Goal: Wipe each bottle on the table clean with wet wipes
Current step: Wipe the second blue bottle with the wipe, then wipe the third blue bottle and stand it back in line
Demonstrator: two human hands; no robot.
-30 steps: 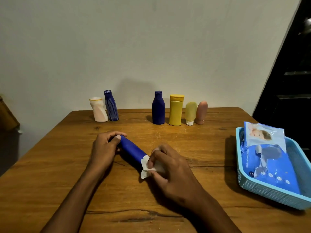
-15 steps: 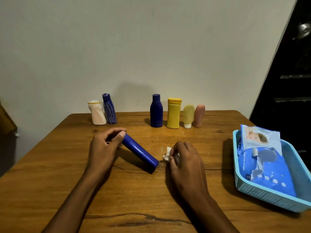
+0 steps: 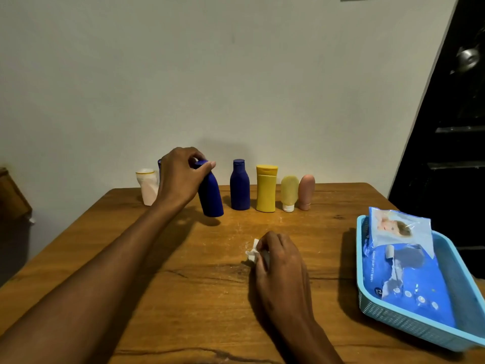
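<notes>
My left hand (image 3: 181,177) grips a plain blue bottle (image 3: 211,198) by its cap, nearly upright and slightly tilted, just above the table near the back row. My right hand (image 3: 278,261) rests on the table in the middle and holds a crumpled white wet wipe (image 3: 252,252). Along the wall stand a white bottle (image 3: 147,186), a second blue bottle (image 3: 239,186), a yellow bottle (image 3: 266,189), a pale yellow tube (image 3: 289,193) and a pink tube (image 3: 305,191). A striped blue bottle is mostly hidden behind my left hand.
A light blue basket (image 3: 393,319) at the table's right edge holds two packs of wet wipes (image 3: 404,271). The wooden table (image 3: 183,298) ends at the wall behind the bottles. A dark doorway lies to the right.
My left hand has lifted the blue bottle from lying on the table and carried it upright toward the back row. My right hand drew away with the wipe and stays mid-table.
</notes>
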